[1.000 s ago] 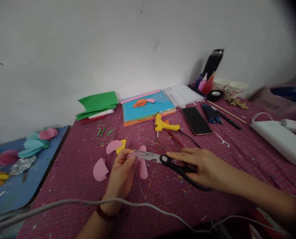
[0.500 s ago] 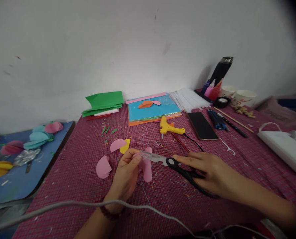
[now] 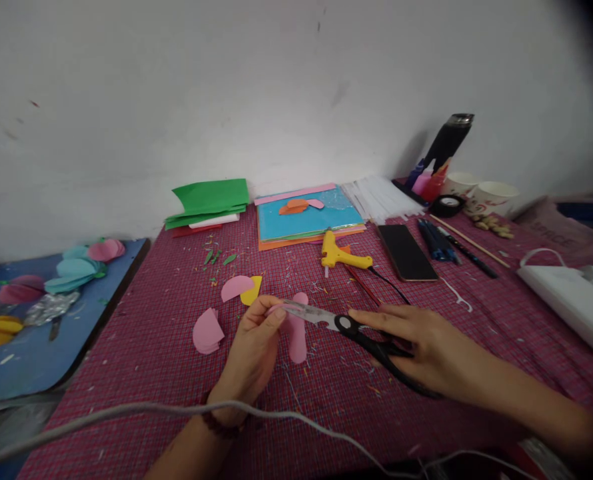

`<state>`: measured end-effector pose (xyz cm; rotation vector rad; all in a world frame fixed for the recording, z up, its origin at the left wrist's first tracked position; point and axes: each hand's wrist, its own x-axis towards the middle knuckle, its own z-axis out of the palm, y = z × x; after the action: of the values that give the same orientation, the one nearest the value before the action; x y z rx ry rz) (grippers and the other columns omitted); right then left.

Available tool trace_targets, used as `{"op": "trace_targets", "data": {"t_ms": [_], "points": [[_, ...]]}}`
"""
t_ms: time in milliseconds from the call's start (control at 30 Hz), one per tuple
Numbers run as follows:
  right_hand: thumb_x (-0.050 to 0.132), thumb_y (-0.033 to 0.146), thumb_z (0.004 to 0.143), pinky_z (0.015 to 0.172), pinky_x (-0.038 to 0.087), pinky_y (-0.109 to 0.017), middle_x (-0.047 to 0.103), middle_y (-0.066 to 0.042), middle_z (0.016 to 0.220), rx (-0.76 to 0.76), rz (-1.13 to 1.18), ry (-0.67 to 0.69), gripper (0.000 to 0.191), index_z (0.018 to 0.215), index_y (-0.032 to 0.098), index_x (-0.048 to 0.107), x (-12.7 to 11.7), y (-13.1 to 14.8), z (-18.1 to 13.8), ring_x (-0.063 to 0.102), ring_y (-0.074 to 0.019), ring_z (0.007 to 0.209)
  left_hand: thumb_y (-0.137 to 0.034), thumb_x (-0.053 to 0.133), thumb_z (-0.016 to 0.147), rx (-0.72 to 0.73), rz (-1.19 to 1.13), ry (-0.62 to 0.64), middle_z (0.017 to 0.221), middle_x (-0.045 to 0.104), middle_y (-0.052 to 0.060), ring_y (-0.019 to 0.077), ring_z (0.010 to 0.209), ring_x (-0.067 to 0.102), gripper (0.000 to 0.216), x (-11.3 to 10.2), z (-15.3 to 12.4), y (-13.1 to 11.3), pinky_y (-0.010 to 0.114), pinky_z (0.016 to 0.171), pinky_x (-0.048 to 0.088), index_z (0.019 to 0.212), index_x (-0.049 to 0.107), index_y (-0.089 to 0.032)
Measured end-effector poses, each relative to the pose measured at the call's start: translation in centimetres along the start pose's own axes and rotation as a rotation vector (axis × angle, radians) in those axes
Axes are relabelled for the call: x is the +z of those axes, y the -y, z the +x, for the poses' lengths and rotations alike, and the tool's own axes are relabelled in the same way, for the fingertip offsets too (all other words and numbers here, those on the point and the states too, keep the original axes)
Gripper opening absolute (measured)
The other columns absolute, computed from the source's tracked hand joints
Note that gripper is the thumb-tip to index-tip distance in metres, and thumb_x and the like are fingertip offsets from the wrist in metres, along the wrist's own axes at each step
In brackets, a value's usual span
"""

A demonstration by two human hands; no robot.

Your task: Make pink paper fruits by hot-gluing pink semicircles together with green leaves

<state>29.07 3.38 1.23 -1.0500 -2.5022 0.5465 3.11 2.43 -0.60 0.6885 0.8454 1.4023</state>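
Note:
My left hand (image 3: 256, 343) pinches a small piece of pink paper (image 3: 276, 309), mostly hidden by the thumb and fingers. Black-handled scissors (image 3: 346, 325) are gripped in my right hand (image 3: 411, 340), and their blades reach to the paper at my left fingertips. Below the blades lies a long pink paper strip with rounded ends (image 3: 297, 341). Left of my left hand rests a stack of folded pink paper pieces (image 3: 207, 332). Beyond it, a pink half-round piece (image 3: 236, 288) overlaps a yellow paper piece (image 3: 250, 293).
A yellow glue gun (image 3: 344, 257) and a phone (image 3: 407, 252) lie beyond my right hand. Green paper (image 3: 211, 200) and blue sheets (image 3: 306, 220) sit by the wall. A white cable (image 3: 176, 408) crosses in front. Paper ornaments (image 3: 76, 273) lie on a blue surface at left.
The hands, scissors and paper hold nearly the same pose. The whole view has shifted slightly, and nothing has been let go or picked up.

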Motion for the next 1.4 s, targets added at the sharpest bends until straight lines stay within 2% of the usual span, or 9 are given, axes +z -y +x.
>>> {"op": "trace_targets", "data": {"t_ms": [267, 533, 733, 867, 1100, 1300, 1400], "points": [[0.055, 0.011, 0.080, 0.059, 0.042, -0.024, 0.065, -0.002, 0.085, -0.028, 0.021, 0.006, 0.060, 0.136, 0.030, 0.048, -0.4, 0.3, 0.1, 0.059, -0.0140, 0.070, -0.025, 0.077, 0.070, 0.012, 0.020, -0.019, 0.071, 0.064, -0.003, 0.0113, 0.067, 0.055, 0.015, 0.0, 0.1, 0.2, 0.031, 0.088, 0.044, 0.071, 0.063, -0.020], [0.055, 0.008, 0.079, 0.063, 0.045, -0.025, 0.065, -0.003, 0.088, -0.029, -0.016, 0.023, 0.064, 0.139, 0.030, 0.045, -0.5, 0.2, -0.1, 0.062, -0.0155, 0.074, -0.027, 0.078, 0.069, -0.017, 0.024, -0.024, 0.071, 0.063, -0.002, 0.0113, 0.069, 0.056, 0.017, -0.3, 0.0, 0.4, 0.027, 0.079, 0.045, 0.072, 0.063, -0.019], [0.054, 0.010, 0.080, 0.066, 0.047, -0.026, 0.067, -0.004, 0.094, -0.009, 0.005, 0.039, 0.063, 0.139, 0.030, 0.045, -0.6, 0.4, -0.3, 0.063, -0.0162, 0.078, -0.028, 0.075, 0.073, -0.003, 0.050, -0.019, 0.067, 0.061, -0.002, 0.0109, 0.062, 0.054, 0.015, -0.2, -0.1, 0.3, 0.023, 0.063, 0.046, 0.075, 0.063, -0.019], [0.056, 0.012, 0.080, 0.069, 0.047, -0.027, 0.066, -0.004, 0.103, 0.071, 0.000, 0.043, 0.062, 0.138, 0.032, 0.046, -0.5, 0.8, -0.1, 0.062, -0.0173, 0.084, -0.027, 0.077, 0.072, 0.017, 0.063, -0.011, 0.072, 0.065, -0.001, 0.0116, 0.068, 0.057, 0.016, -0.1, -0.1, 0.5, 0.023, 0.069, 0.046, 0.074, 0.064, -0.018], [0.061, 0.020, 0.081, 0.073, 0.046, -0.031, 0.062, -0.003, 0.096, 0.097, 0.024, 0.049, 0.061, 0.138, 0.033, 0.045, -0.5, 1.5, 0.4, 0.060, -0.0192, 0.086, -0.023, 0.074, 0.075, -0.002, 0.090, 0.049, 0.079, 0.070, 0.000, 0.0154, 0.083, 0.064, 0.009, 0.2, -0.5, 1.1, 0.027, 0.081, 0.044, 0.073, 0.066, -0.019], [0.062, 0.021, 0.083, 0.070, 0.044, -0.030, 0.061, -0.004, 0.096, 0.079, 0.089, 0.069, 0.059, 0.138, 0.031, 0.045, -0.6, 1.6, 0.3, 0.059, -0.0188, 0.086, -0.025, 0.077, 0.072, -0.030, 0.018, 0.063, 0.074, 0.069, -0.002, 0.0116, 0.073, 0.061, 0.014, 0.4, -0.5, 0.9, 0.025, 0.078, 0.044, 0.070, 0.065, -0.019], [0.062, 0.022, 0.083, 0.070, 0.043, -0.030, 0.061, -0.003, 0.096, 0.077, 0.108, 0.082, 0.061, 0.140, 0.033, 0.042, -0.6, 1.6, 0.3, 0.059, -0.0180, 0.084, -0.025, 0.077, 0.073, -0.041, -0.004, 0.065, 0.074, 0.070, -0.003, 0.0110, 0.072, 0.061, 0.013, 0.4, -0.5, 0.9, 0.026, 0.082, 0.045, 0.070, 0.065, -0.019]]}}
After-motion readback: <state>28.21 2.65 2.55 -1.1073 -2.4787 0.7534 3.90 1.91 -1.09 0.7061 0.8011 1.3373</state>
